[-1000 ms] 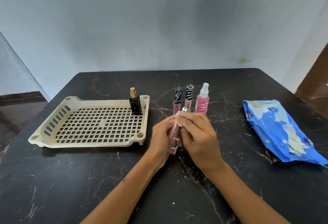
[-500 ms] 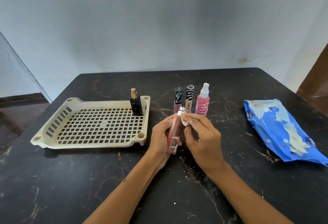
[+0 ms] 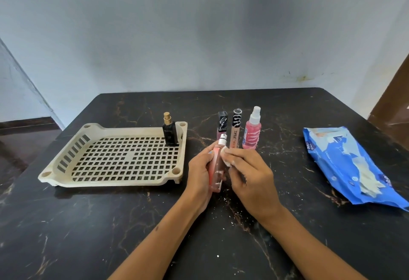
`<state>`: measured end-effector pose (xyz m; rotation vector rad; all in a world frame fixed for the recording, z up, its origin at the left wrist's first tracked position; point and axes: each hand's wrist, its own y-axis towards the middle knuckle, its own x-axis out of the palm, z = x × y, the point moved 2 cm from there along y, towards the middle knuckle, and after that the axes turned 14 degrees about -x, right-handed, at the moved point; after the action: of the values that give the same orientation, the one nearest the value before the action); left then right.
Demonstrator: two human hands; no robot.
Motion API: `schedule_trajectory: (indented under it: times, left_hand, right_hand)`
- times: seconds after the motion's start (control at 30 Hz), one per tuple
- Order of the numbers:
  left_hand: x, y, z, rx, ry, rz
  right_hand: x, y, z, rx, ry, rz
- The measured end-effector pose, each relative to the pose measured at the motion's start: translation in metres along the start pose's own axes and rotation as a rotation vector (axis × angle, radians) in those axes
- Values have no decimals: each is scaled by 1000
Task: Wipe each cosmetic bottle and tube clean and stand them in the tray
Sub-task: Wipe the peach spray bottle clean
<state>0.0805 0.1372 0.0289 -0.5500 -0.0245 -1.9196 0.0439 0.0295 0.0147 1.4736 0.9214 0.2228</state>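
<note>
My left hand [image 3: 200,173] grips a slim clear pink spray bottle [image 3: 217,169] upright over the table, its white nozzle on top. My right hand [image 3: 250,175] pinches a small white wipe [image 3: 226,157] and presses it against the bottle's upper right side. A cream slotted tray [image 3: 115,160] lies to the left, with a black perfume bottle [image 3: 170,133] standing in its far right corner. Behind my hands stand a black-capped tube [image 3: 222,124], a lip gloss tube [image 3: 236,130] and a pink spray bottle [image 3: 252,130].
A blue wet-wipe pack [image 3: 354,164] lies at the right of the black marble table [image 3: 110,224]. White crumbs are scattered on the table below my hands. A pale wall rises behind the table's far edge.
My right hand has slid off the front of the bottle to its right side, uncovering the bottle's body. The wipe now sits near the bottle's top.
</note>
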Motion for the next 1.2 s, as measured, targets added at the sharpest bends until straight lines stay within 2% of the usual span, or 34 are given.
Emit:
schedule_trajectory:
  times: [0.13,0.3,0.5,0.67,0.9,1.07,1.2]
  left_hand:
    - [0,1,0,-17,-35,-31]
    - [-4,4,-1,-18,-40,33]
    - [-6,4,-1,-81,-88,26]
    - [-6,5,0,-100,-138,41]
    - [-7,6,-1,-154,-172,102]
    - [-7,8,-2,-139,-177,128]
    - [-9,7,-3,-155,-169,150]
  right_hand:
    - [2,-1,-6,-168,7,-80]
    - [-1,-3,2,-11,-6,-4]
    - [2,-3,-8,-109,38,-63]
    - [3,-6,-2,74,75,0]
    - [-1,-13,-17,11,160,-26]
    - [0,-10,-14,98,131,9]
    - [-5,-11,-24,-39,148,-21]
